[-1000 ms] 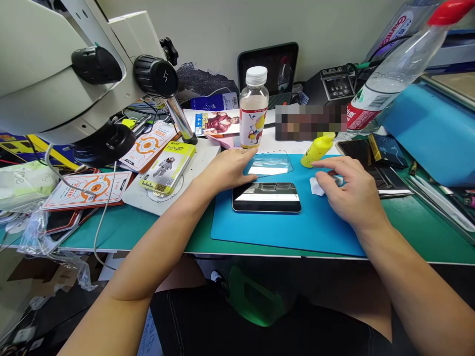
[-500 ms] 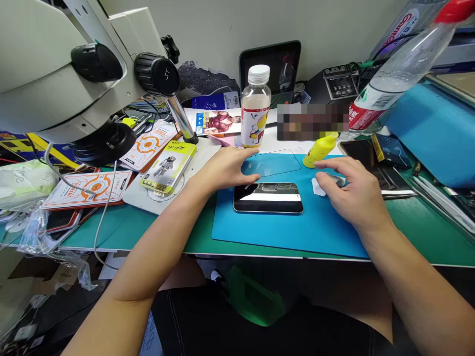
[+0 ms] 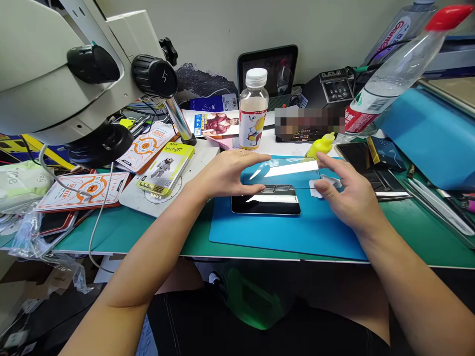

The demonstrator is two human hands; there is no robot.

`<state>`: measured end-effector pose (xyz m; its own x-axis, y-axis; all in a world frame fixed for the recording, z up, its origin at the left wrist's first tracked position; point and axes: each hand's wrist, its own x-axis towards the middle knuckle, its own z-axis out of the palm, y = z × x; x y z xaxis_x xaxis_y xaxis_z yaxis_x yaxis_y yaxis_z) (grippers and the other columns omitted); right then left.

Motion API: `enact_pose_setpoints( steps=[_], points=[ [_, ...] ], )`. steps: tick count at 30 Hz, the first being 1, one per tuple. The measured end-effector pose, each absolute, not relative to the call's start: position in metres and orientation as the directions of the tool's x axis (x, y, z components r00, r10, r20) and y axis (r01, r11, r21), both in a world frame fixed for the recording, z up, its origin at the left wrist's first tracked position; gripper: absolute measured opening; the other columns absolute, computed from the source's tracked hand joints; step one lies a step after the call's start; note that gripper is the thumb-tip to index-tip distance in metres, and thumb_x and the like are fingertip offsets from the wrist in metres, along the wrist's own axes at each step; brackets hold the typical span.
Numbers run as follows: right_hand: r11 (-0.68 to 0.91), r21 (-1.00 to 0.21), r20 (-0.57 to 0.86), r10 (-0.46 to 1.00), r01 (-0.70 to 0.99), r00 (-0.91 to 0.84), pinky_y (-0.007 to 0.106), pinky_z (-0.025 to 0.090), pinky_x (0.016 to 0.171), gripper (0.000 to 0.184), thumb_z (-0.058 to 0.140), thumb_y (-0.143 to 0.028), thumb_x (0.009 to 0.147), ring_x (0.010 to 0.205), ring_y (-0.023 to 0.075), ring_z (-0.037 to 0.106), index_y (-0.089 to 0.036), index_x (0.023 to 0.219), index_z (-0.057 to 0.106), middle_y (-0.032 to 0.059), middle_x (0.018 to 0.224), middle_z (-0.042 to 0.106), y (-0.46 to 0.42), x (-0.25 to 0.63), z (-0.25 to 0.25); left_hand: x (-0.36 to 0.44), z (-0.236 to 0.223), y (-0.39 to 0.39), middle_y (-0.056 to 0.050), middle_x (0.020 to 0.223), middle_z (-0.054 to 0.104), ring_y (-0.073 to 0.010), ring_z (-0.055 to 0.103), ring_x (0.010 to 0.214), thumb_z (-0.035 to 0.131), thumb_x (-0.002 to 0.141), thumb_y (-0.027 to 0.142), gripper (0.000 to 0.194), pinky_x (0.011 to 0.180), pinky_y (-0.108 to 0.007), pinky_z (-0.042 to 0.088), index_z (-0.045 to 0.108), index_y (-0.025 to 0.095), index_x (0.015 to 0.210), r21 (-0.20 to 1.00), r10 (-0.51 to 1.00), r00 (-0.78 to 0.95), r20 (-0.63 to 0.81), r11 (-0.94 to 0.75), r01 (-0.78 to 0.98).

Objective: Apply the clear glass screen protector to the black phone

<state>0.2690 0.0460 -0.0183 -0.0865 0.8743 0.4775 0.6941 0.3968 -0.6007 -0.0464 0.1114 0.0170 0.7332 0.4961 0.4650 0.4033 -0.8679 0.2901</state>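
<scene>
A clear glass screen protector (image 3: 284,170) spans the gap between my two hands, raised over the far part of the blue mat (image 3: 260,232). My left hand (image 3: 230,173) grips its left end between thumb and fingers. At the opposite end, my right hand (image 3: 345,190) has thumb and forefinger on the edge. Just in front of the glass lies a phone (image 3: 265,203), screen up, with a bright reflection across it. A crumpled white wipe (image 3: 317,190) rests by my right fingertips. Behind that hand stands a yellow squeeze bottle (image 3: 321,146), its lower part hidden.
A microscope (image 3: 92,99) overhangs the left side, above boxes and a yellow battery pack (image 3: 166,168). A drink bottle (image 3: 254,109) stands behind the mat. To the right are a leaning red-capped bottle (image 3: 393,79), tweezers (image 3: 393,194) and a dark phone panel (image 3: 358,155).
The glass screen protector has come up off the mat and now sits between both hands. My right hand has moved left to its edge. The phone stays put.
</scene>
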Motion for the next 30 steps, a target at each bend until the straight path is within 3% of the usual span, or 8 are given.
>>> enact_pose_setpoints(
  steps=[4, 10, 14, 16, 20, 24, 27, 30],
  points=[
    [0.435, -0.559, 0.455, 0.873, 0.706, -0.178, 0.061, 0.056, 0.112, 0.088, 0.076, -0.080, 0.083, 0.133, 0.0406, 0.067, -0.027, 0.152, 0.065, 0.0156, 0.139, 0.074, 0.048, 0.269, -0.018, -0.047, 0.017, 0.111, -0.013, 0.137, 0.078, -0.0286, 0.078, 0.122, 0.079, 0.093, 0.038, 0.052, 0.105, -0.042, 0.062, 0.070, 0.018, 0.141, 0.284, 0.476, 0.736, 0.481, -0.879, 0.383],
    [0.437, -0.583, 0.448, 0.876, 0.685, -0.177, 0.060, 0.055, 0.112, 0.078, 0.079, -0.080, 0.080, 0.129, 0.0390, 0.068, -0.027, 0.137, 0.070, 0.0130, 0.129, 0.077, 0.048, 0.268, -0.014, -0.048, 0.018, 0.108, -0.013, 0.139, 0.077, -0.0290, 0.075, 0.126, 0.075, 0.095, 0.037, 0.052, 0.108, -0.043, 0.060, 0.067, 0.019, 0.143, 0.282, 0.467, 0.739, 0.486, -0.884, 0.374],
    [0.351, -0.698, 0.402, 0.913, 0.625, -0.065, 0.056, 0.052, 0.112, 0.073, 0.081, -0.082, 0.074, 0.120, 0.0372, 0.070, -0.026, 0.120, 0.075, 0.0105, 0.115, 0.078, 0.045, 0.266, -0.011, -0.047, 0.018, 0.107, -0.014, 0.150, 0.070, -0.0286, 0.074, 0.128, 0.071, 0.097, 0.049, 0.081, 0.109, -0.043, 0.059, 0.039, 0.023, 0.167, 0.322, 0.450, 0.745, 0.493, -0.889, 0.324],
    [0.306, -0.758, 0.370, 0.929, 0.576, -0.007, 0.052, 0.056, 0.104, 0.073, 0.076, -0.087, 0.075, 0.109, 0.0342, 0.072, -0.026, 0.114, 0.075, 0.0091, 0.107, 0.077, 0.044, 0.266, -0.010, -0.045, 0.018, 0.107, -0.017, 0.159, 0.063, -0.0307, 0.068, 0.138, 0.071, 0.099, 0.058, 0.089, 0.114, -0.045, 0.057, 0.033, 0.021, 0.170, 0.260, 0.381, 0.741, 0.553, -0.924, 0.281],
    [0.250, -0.842, 0.312, 0.948, 0.479, 0.053, 0.041, 0.058, 0.081, 0.076, 0.069, -0.092, 0.076, 0.087, 0.0265, 0.070, -0.023, 0.108, 0.076, 0.0071, 0.099, 0.075, 0.045, 0.267, -0.012, -0.034, 0.018, 0.104, -0.018, 0.161, 0.060, -0.0305, 0.060, 0.148, 0.064, 0.106, 0.051, 0.066, 0.118, -0.049, 0.053, 0.044, 0.022, 0.162, -0.016, 0.212, 0.704, 0.678, -0.953, 0.303],
    [0.234, -0.891, 0.288, 0.954, 0.389, 0.086, 0.041, 0.056, 0.089, 0.075, 0.068, -0.093, 0.076, 0.092, 0.0269, 0.069, -0.023, 0.104, 0.077, 0.0065, 0.096, 0.074, 0.049, 0.269, -0.017, -0.022, 0.014, 0.099, -0.009, 0.157, 0.066, -0.0221, 0.061, 0.148, 0.055, 0.113, 0.035, 0.038, 0.119, -0.045, 0.052, 0.054, 0.031, 0.150, -0.207, 0.071, 0.663, 0.746, -0.920, 0.332],
    [0.247, -0.910, 0.296, 0.949, 0.333, 0.105, 0.044, 0.056, 0.092, 0.076, 0.065, -0.093, 0.077, 0.094, 0.0283, 0.069, -0.023, 0.103, 0.076, 0.0071, 0.094, 0.074, 0.051, 0.272, -0.022, -0.020, 0.012, 0.098, -0.006, 0.153, 0.069, -0.0193, 0.061, 0.147, 0.055, 0.112, 0.032, 0.032, 0.119, -0.042, 0.053, 0.059, 0.032, 0.144, -0.265, 0.019, 0.638, 0.770, -0.900, 0.346],
    [0.264, -0.912, 0.311, 0.944, 0.313, 0.110, 0.046, 0.056, 0.095, 0.073, 0.064, -0.092, 0.080, 0.093, 0.0292, 0.070, -0.023, 0.102, 0.077, 0.0085, 0.093, 0.074, 0.054, 0.274, -0.024, -0.025, 0.014, 0.095, -0.005, 0.160, 0.062, -0.0230, 0.055, 0.153, 0.056, 0.112, 0.044, 0.039, 0.124, -0.047, 0.049, 0.055, 0.035, 0.150, -0.191, 0.100, 0.607, 0.788, -0.898, 0.396]
  ],
)
